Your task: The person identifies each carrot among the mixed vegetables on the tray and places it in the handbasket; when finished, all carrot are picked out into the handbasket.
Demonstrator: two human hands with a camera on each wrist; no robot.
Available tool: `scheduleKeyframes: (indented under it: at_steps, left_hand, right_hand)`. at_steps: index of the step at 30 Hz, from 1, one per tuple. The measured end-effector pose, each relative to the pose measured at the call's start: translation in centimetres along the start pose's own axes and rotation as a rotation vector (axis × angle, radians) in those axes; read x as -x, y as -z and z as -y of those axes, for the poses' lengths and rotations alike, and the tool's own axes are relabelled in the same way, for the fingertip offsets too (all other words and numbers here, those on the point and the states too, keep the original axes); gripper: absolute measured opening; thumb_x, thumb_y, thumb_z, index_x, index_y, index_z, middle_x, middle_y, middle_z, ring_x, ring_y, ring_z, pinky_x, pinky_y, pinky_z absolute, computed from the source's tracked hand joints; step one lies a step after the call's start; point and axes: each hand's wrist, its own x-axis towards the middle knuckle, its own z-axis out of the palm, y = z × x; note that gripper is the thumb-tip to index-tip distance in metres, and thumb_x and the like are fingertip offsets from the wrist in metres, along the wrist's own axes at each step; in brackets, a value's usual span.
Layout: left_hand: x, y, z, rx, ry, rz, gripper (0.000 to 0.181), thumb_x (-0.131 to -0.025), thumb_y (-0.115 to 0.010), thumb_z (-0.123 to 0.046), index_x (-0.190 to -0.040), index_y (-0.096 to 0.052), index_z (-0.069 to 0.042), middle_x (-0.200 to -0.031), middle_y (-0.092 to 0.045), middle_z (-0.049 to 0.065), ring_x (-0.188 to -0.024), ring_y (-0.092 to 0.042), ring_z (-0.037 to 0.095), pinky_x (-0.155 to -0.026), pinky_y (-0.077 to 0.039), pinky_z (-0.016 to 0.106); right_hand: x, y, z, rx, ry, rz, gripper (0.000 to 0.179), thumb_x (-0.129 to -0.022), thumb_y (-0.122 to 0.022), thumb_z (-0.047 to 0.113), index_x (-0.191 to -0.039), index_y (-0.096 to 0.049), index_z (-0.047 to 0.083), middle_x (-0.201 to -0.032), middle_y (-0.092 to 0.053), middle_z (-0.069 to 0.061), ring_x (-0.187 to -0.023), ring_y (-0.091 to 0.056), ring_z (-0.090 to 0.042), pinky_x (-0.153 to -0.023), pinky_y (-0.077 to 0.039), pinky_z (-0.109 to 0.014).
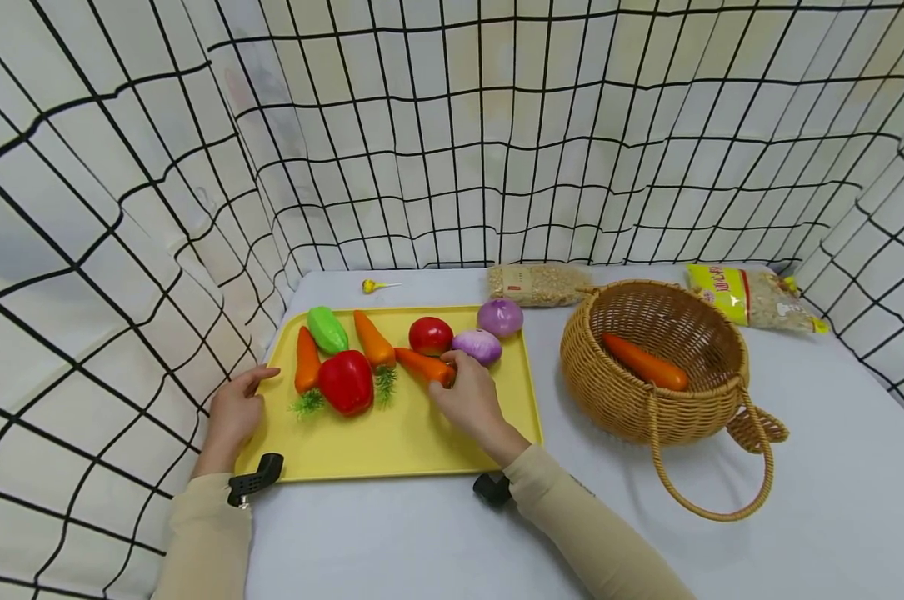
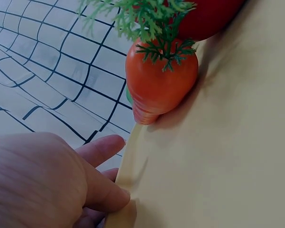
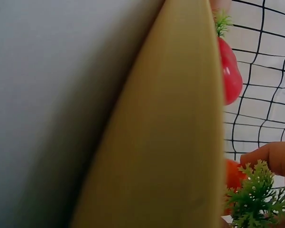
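While R grip [image 1: 472, 402] pinches carrot [image 1: 422, 364], L grip [image 1: 232, 412] pinches yellow tray [image 1: 392, 446], on white tbl [image 1: 362, 542], blk-grid walls [image 1: 422, 158]

No wording can be read with certainty. At the far right, a plastic packet of grain [image 1: 776, 300] carries large pinkish-red characters on its yellow panel [image 1: 714, 292], too small and blurred to make out. At the far edge nearer the middle, a clear bag of pale grain [image 1: 552, 285] bears a small red mark, likewise illegible.
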Motion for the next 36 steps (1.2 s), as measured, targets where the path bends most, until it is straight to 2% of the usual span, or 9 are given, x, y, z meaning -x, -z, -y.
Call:
scheduleKeyframes:
  at_steps: [6, 14, 19, 24, 27, 31, 33, 36]
  left_hand:
    - [-0.1, -0.1, 0.1, 0.002, 0.0, 0.015, 0.054, -0.088, -0.033, 0.009, -0.137, -0.054, 0.0, -0.152, -0.037, 0.022, -0.14, -0.031, 0.043, -0.113, -0.026, 0.054]
    - [-0.3, -0.1, 0.1, -0.017, 0.001, 0.028, 0.055, -0.087, -0.033, 0.009, -0.137, -0.054, -0.002, -0.152, -0.037, 0.021, -0.14, -0.031, 0.043, -0.113, -0.026, 0.054]
    - [-0.5, -0.2, 0.1, -0.014, 0.009, 0.019, 0.055, -0.087, -0.034, 0.009, -0.137, -0.055, -0.002, -0.151, -0.039, 0.02, -0.14, -0.031, 0.042, -0.114, -0.025, 0.054]
    - [-0.5, -0.4, 0.1, -0.008, 0.016, 0.015, 0.055, -0.087, -0.034, 0.009, -0.137, -0.054, -0.001, -0.152, -0.038, 0.02, -0.141, -0.03, 0.042, -0.114, -0.026, 0.053]
    - [-0.3, -0.4, 0.1, -0.002, 0.027, 0.016, 0.056, -0.086, -0.033, 0.01, -0.137, -0.054, 0.0, -0.152, -0.038, 0.02, -0.141, -0.03, 0.041, -0.113, -0.026, 0.053]
    - [-0.1, -0.4, 0.3, -0.001, 0.031, 0.019, 0.056, -0.086, -0.033, 0.01, -0.137, -0.054, 0.0, -0.152, -0.038, 0.02, -0.141, -0.031, 0.041, -0.113, -0.027, 0.053]
    - [-0.2, -0.4, 0.3, -0.003, 0.028, 0.016, 0.056, -0.086, -0.034, 0.01, -0.137, -0.054, 0.0, -0.152, -0.038, 0.02, -0.14, -0.032, 0.041, -0.113, -0.027, 0.053]
    - [-0.3, -0.4, 0.2, -0.002, 0.028, 0.009, 0.056, -0.086, -0.034, 0.01, -0.137, -0.054, -0.001, -0.152, -0.038, 0.019, -0.14, -0.032, 0.04, -0.113, -0.028, 0.053]
  right_hand:
    - [0.1, 1.1, 0.4, 0.026, 0.077, -0.063, 0.038, -0.079, -0.071, 0.017, -0.115, -0.063, 0.007, -0.107, -0.067, -0.006, -0.088, -0.06, -0.02, -0.083, -0.054, -0.032]
    - [0.0, 3.3, 1.4, -0.02, 0.064, -0.096, 0.033, -0.078, -0.07, 0.02, -0.109, -0.063, 0.012, -0.097, -0.063, -0.001, -0.083, -0.055, -0.017, -0.072, -0.05, -0.028]
    - [-0.2, 5.1, 2.1, -0.055, 0.099, -0.128, 0.033, -0.08, -0.067, 0.018, -0.113, -0.064, 0.013, -0.103, -0.065, -0.002, -0.075, -0.055, -0.017, -0.063, -0.049, -0.027]
    - [-0.5, 7.0, 2.3, -0.084, 0.188, -0.193, 0.034, -0.081, -0.065, 0.016, -0.115, -0.07, 0.014, -0.109, -0.069, -0.002, -0.082, -0.057, -0.015, -0.064, -0.047, -0.028]
    - [-0.4, 8.0, 2.4, -0.089, 0.222, -0.199, 0.032, -0.083, -0.064, 0.018, -0.114, -0.072, 0.016, -0.107, -0.07, -0.001, -0.071, -0.055, -0.014, -0.052, -0.041, -0.026]
    - [-0.2, 9.2, 2.3, -0.113, 0.246, -0.201, 0.031, -0.084, -0.064, 0.018, -0.114, -0.072, 0.018, -0.104, -0.069, -0.001, -0.051, -0.043, -0.016, -0.04, -0.03, -0.024]
    - [-0.1, 9.8, 2.1, -0.124, 0.262, -0.214, 0.031, -0.085, -0.065, 0.016, -0.115, -0.071, 0.018, -0.107, -0.069, -0.001, -0.054, -0.046, -0.017, -0.041, -0.03, -0.024]
    - [-0.2, 10.3, 1.9, -0.117, 0.296, -0.241, 0.033, -0.084, -0.067, 0.014, -0.117, -0.071, 0.018, -0.112, -0.069, -0.001, -0.072, -0.057, -0.017, -0.05, -0.038, -0.025]
